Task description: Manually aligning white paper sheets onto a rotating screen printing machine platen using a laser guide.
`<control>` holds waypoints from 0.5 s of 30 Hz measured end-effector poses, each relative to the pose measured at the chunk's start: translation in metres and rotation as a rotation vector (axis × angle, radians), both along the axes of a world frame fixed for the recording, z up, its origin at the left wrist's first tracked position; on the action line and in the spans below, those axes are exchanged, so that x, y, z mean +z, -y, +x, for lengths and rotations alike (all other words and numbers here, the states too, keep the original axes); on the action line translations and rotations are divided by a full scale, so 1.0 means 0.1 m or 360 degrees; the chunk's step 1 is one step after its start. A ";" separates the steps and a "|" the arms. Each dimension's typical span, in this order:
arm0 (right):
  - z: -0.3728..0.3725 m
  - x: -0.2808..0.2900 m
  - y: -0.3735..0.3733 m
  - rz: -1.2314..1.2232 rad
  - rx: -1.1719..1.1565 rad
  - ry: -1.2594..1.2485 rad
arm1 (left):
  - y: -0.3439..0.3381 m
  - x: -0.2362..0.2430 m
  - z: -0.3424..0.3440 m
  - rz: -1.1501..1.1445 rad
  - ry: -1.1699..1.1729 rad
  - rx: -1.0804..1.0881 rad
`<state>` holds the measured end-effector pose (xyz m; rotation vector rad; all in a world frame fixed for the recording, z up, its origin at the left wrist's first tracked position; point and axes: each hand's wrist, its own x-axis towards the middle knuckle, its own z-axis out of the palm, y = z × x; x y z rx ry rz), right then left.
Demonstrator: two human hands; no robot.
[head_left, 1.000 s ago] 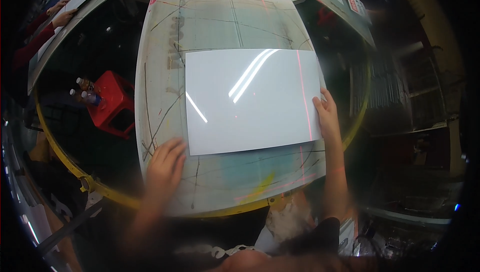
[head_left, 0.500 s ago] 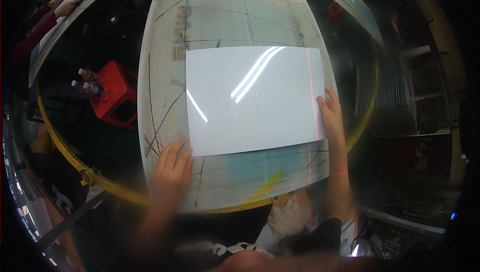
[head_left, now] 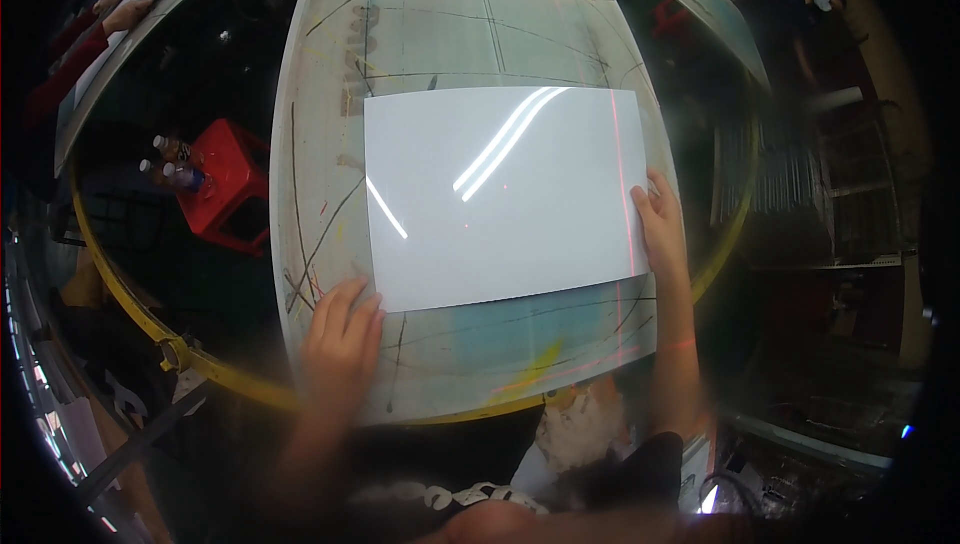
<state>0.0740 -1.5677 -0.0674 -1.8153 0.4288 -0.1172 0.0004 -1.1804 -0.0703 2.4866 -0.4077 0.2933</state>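
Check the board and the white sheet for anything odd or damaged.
The board looks messy: dark lines and a yellow smear near its lower edge stand out against its pale surface. The white sheet lying on it shows no visible damage, though glare hides part of it.

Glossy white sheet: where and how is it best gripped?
Probably by its two short side edges, one hand coming in from each side: the glossy white sheet is thin and wide and appears to lie flat over the pale board, so its rim offers the only evident hold. The right hand is at the right edge; the left hand is by the near left corner.
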 end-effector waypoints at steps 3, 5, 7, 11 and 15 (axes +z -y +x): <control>0.00 -0.02 0.00 0.0008 0.0004 0.0009 | 0.00 -0.01 0.00 -0.0002 0.0013 -0.0003; 0.00 -0.01 0.00 0.0002 0.0012 0.0001 | 0.00 0.00 0.00 0.0005 0.0010 -0.0006; 0.00 -0.01 -0.01 0.0004 0.0001 0.0001 | 0.00 0.01 0.00 0.0011 0.0006 -0.0009; 0.00 0.00 0.00 -0.0027 0.0014 -0.0013 | 0.01 0.03 0.00 0.0002 -0.0032 -0.0002; 0.00 0.03 -0.01 -0.0054 0.0033 0.0012 | -0.01 0.04 0.01 0.0005 -0.0057 0.0007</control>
